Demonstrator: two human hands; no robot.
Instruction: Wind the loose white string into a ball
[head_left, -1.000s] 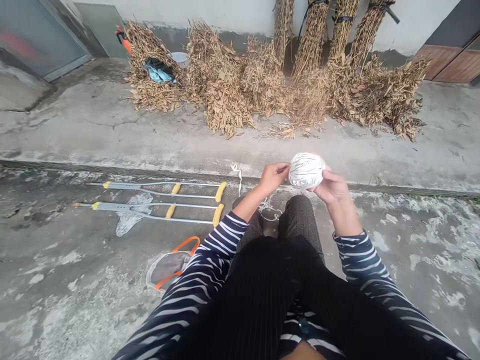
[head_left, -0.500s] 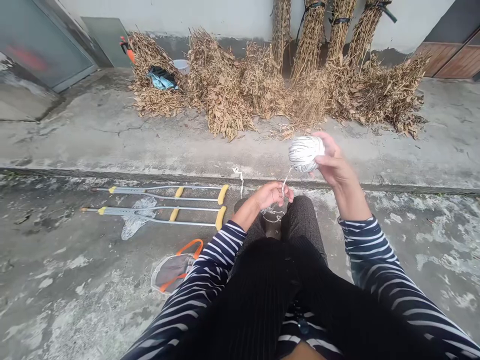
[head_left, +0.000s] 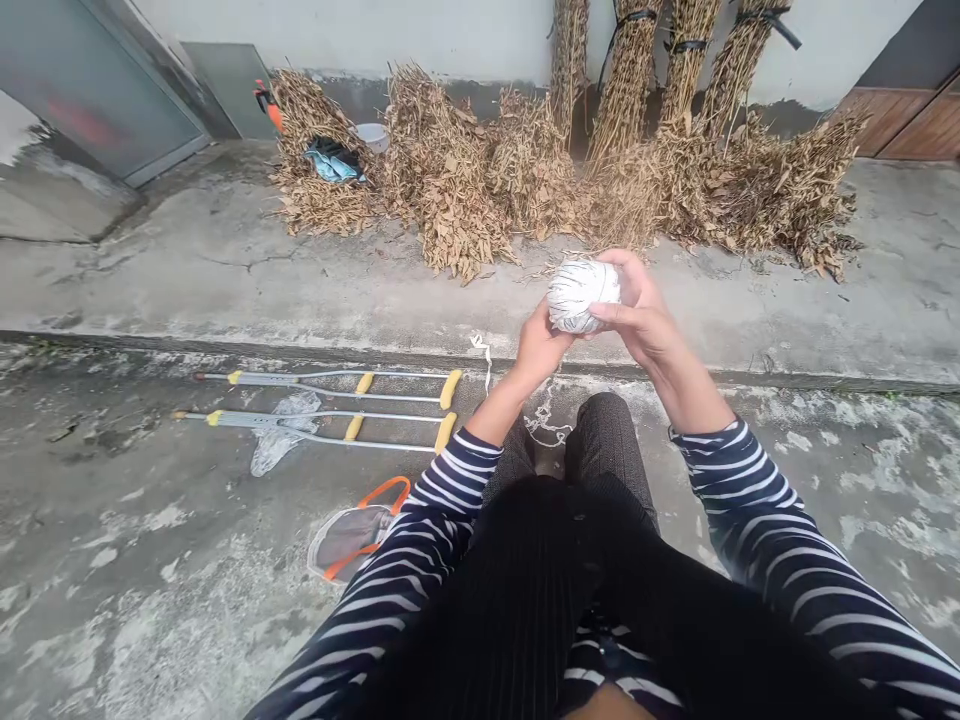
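Beyond the knees [head_left: 609, 430], right grip [head_left: 645, 315] around a white ball [head_left: 579, 290], left grip [head_left: 540, 348] against it, its closure unclear.

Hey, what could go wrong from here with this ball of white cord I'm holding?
The ball of white cord could slip and unroll, since your right hand holds it in the air by its side, with your left hand at its lower left.

The loose cord lying in loops between your knees might tangle or catch underfoot.

The strand by the step might snag on the nearby crutches.
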